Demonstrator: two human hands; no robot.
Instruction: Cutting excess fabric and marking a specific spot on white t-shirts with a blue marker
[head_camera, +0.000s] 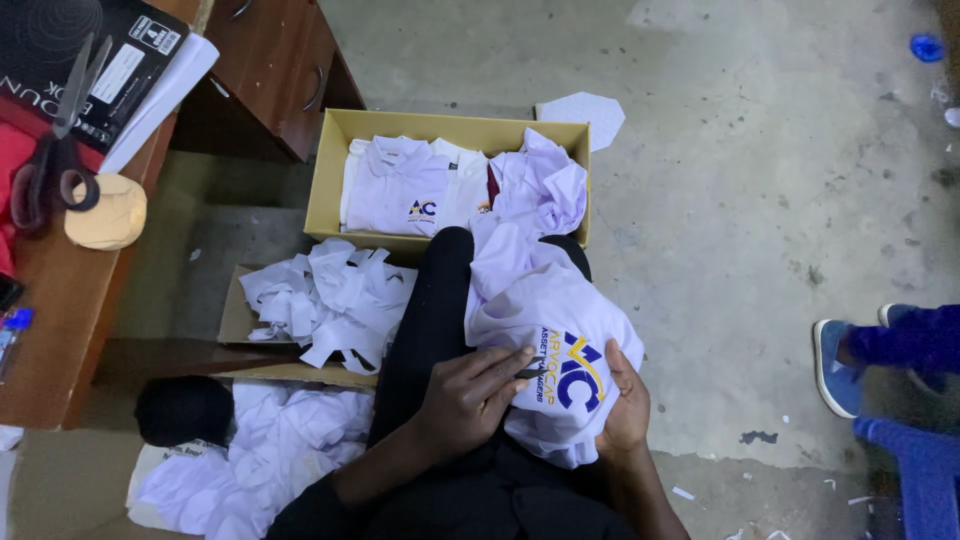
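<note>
White shirt (550, 330) with a blue-and-yellow logo lies on the lap, at six o'clock from the cardboard box (330, 175); left hand (470, 395) pinches its fabric, right hand (625, 405) cups its edge, fingers curled
</note>
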